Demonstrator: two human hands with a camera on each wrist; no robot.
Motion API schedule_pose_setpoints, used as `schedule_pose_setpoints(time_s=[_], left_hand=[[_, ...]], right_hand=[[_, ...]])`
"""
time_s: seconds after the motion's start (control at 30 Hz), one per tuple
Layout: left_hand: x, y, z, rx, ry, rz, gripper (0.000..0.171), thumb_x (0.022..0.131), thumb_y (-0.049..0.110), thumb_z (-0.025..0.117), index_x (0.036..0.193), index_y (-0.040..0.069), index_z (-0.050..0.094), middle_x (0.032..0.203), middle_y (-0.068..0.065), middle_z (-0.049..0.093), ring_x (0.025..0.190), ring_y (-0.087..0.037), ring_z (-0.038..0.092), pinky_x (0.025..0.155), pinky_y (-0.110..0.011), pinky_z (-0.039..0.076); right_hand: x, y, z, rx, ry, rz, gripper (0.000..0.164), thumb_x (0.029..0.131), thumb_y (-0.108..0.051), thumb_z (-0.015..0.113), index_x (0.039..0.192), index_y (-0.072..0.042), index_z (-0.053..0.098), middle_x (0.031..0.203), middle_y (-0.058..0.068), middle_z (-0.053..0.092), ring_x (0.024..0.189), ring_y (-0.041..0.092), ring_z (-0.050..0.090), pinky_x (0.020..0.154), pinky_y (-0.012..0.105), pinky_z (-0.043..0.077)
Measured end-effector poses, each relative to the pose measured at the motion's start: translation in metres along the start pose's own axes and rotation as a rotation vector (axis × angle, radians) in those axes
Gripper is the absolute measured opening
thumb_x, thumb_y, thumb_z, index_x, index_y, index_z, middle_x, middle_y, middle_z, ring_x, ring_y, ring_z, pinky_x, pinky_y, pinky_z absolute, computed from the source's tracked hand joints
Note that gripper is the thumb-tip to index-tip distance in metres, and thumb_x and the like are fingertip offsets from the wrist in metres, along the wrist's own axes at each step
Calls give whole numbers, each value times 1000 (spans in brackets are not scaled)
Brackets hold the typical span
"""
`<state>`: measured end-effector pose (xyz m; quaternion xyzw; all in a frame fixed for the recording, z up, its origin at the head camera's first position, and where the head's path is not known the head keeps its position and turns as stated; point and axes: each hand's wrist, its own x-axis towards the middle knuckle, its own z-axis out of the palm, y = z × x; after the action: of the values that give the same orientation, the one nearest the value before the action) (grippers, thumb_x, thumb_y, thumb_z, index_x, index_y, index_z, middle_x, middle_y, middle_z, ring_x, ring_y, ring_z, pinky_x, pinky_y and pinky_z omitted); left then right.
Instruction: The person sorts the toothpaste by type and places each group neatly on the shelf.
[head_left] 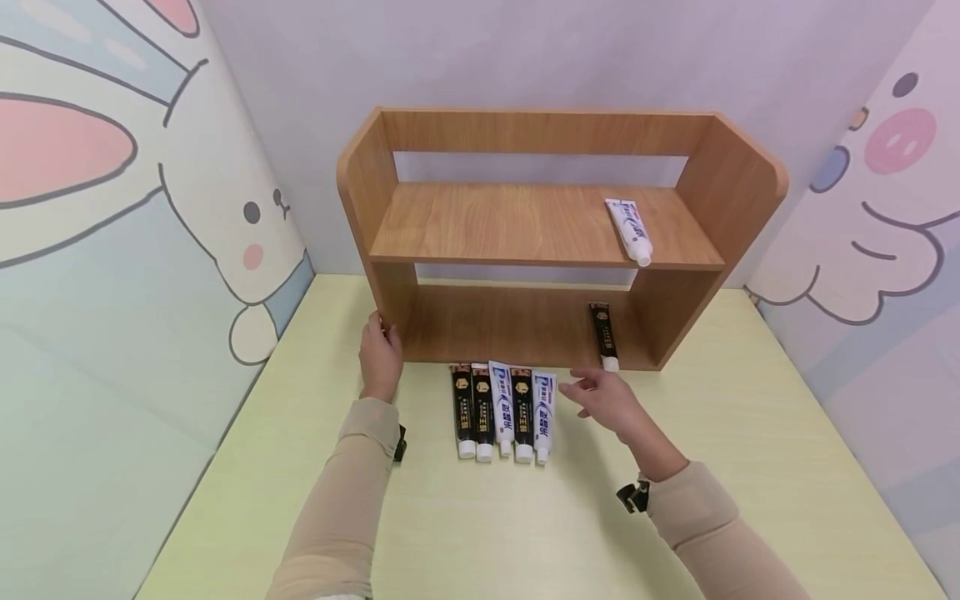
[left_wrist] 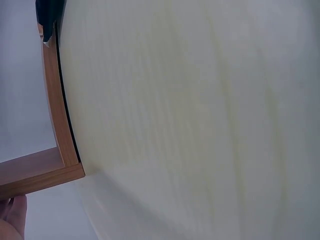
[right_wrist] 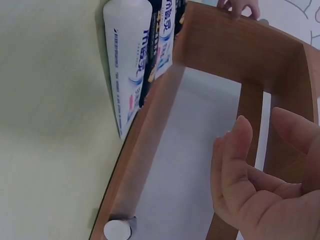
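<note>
My left hand (head_left: 380,358) touches the lower left side panel of a wooden shelf (head_left: 525,312); in the left wrist view its fingers press the panel's outer face. My right hand (head_left: 609,402) hovers beside the row of tubes, thumb and fingers apart, holding nothing. Nearest to it lies a white toothpaste tube (head_left: 543,417), the row's right end. Left of that come a black toothpaste tube (head_left: 522,412), another white tube (head_left: 502,407) and two black tubes (head_left: 483,410), caps toward me. In the right wrist view, the nearest white tube (right_wrist: 127,60) appears large.
A white tube (head_left: 630,231) lies on the upper board's right side, its cap over the front edge. Below, a black tube (head_left: 602,333) lies at the right of the bottom board. The shelf stands on a pale yellow table (head_left: 480,533) between cartoon-printed walls (head_left: 862,208).
</note>
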<state>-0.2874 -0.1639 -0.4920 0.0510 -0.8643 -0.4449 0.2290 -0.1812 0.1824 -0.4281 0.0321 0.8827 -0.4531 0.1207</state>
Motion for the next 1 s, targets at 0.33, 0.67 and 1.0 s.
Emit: schedule_pose_setpoints(time_s=[0.33, 0.67, 1.0], left_hand=[[1, -1, 0, 15, 17, 40, 33, 102, 10, 51, 132, -1, 44, 114, -22, 54, 104, -37, 57, 87, -49, 51], [0, 0, 0, 17, 20, 52, 31, 101, 8, 52, 129, -3, 45, 112, -23, 54, 103, -38, 58, 85, -48, 51], [0, 0, -1, 16, 10, 39, 31, 101, 10, 52, 129, -1, 45, 112, -22, 54, 103, -36, 57, 86, -48, 51]], right_hand=[[2, 8, 23, -8, -24, 77, 54, 95, -27, 65, 134, 6, 50, 106, 16, 63, 78, 28, 66, 77, 47, 54], [6, 23, 42, -16, -30, 141, 56, 92, -25, 68, 133, 9, 50, 113, 22, 61, 70, 23, 65, 70, 40, 54], [6, 29, 50, -30, -37, 148, 57, 92, -23, 67, 133, 12, 48, 113, 24, 61, 70, 21, 64, 73, 43, 54]])
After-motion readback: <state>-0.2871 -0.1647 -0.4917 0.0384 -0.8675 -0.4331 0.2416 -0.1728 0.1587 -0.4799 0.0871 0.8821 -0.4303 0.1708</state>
